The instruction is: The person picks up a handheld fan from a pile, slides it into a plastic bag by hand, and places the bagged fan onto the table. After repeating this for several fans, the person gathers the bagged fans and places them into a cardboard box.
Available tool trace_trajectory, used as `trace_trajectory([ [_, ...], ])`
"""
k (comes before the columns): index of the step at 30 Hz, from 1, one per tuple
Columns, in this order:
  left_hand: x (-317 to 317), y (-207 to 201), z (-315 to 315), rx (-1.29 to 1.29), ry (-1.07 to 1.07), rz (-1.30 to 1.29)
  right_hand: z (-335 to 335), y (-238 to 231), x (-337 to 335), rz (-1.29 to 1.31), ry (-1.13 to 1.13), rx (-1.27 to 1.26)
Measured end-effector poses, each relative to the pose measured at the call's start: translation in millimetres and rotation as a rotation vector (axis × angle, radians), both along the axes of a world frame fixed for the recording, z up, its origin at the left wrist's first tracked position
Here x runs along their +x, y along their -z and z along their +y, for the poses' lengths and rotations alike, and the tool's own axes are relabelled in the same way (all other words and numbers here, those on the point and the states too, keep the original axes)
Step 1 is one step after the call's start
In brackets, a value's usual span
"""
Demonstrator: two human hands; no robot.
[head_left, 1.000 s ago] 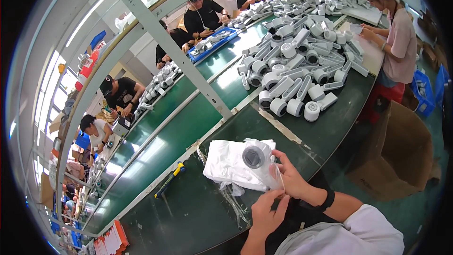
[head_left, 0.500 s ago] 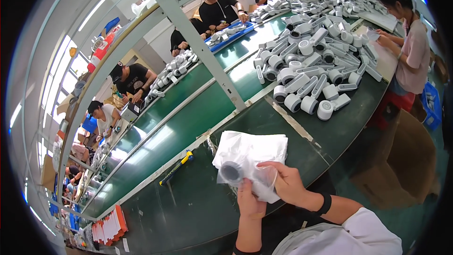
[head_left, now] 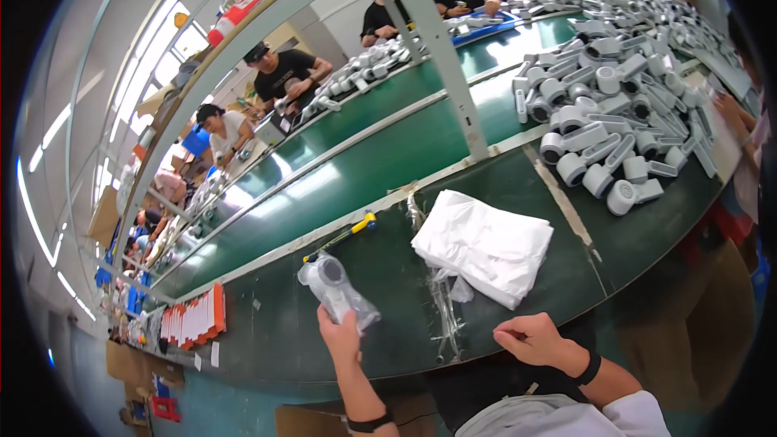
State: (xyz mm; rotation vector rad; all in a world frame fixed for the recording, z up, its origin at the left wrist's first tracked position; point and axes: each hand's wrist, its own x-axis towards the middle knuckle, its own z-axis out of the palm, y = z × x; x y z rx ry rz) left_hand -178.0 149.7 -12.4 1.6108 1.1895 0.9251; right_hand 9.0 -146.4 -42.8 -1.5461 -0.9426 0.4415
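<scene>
Table: dark green, curved edge; bearings below taken from the white stack, 12 at top of view. View has swung left, so everything sits farther right than half a second ago.
Belt: green lane at 10 o'clock, beyond the rail.
Heap: loose grey-and-white units, round heads and handles, 1 to 2 o'clock.
White stack: thin plastic sheets or bags; its top now uncovered, where both hands worked over it earlier.
Bagged unit: grey round-headed piece in clear film, 8 to 9 o'clock; formerly over the stack, now well apart, head end up.
Right hand: 5 o'clock, fingers curled in a loose fist; has let go of the bag.
Left hand: alone gripping the bagged unit's lower end.
Orange-edged pack: 8 to 9 o'clock, past the bagged unit.
Yellow-and-black tool: 9 to 10 o'clock, lying near the rail.
</scene>
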Motion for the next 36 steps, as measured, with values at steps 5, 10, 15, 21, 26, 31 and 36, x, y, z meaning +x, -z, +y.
trace_trajectory([
  [5, -50.1, 24.0, 51.8, 0.349, -0.276, 0.544, 7.6, 17.4, -2.3, -0.212, 0.040, -0.019],
  [10, -67.2, 53.2, 81.2, 0.375, -0.274, 0.552, 8.8, 23.6, -3.3, -0.258, 0.126, 0.013],
  [15, -69.5, 45.7, 81.3, 0.421, -0.324, 0.771, 9.9, 31.1, 0.2, -0.266, 0.108, -0.016],
  [21, -32.0, 24.7, -9.8, 1.066, -0.234, 0.426, -8.8, 22.7, 1.6, -0.139, 0.098, 0.070],
  [26, -22.3, 55.2, -44.7, 0.489, 0.008, 0.370, -66.1, -22.0, 62.2, -0.334, 0.413, 0.011],
  [31, -20.4, 57.8, -39.2, 0.384, 0.012, 0.268, -132.4, -16.1, 188.9, -0.728, 0.984, -0.328],
  [36, -16.0, 55.5, -43.0, 0.388, 0.037, 0.275, -160.2, 15.0, 245.1, -0.852, 0.814, -0.623],
])
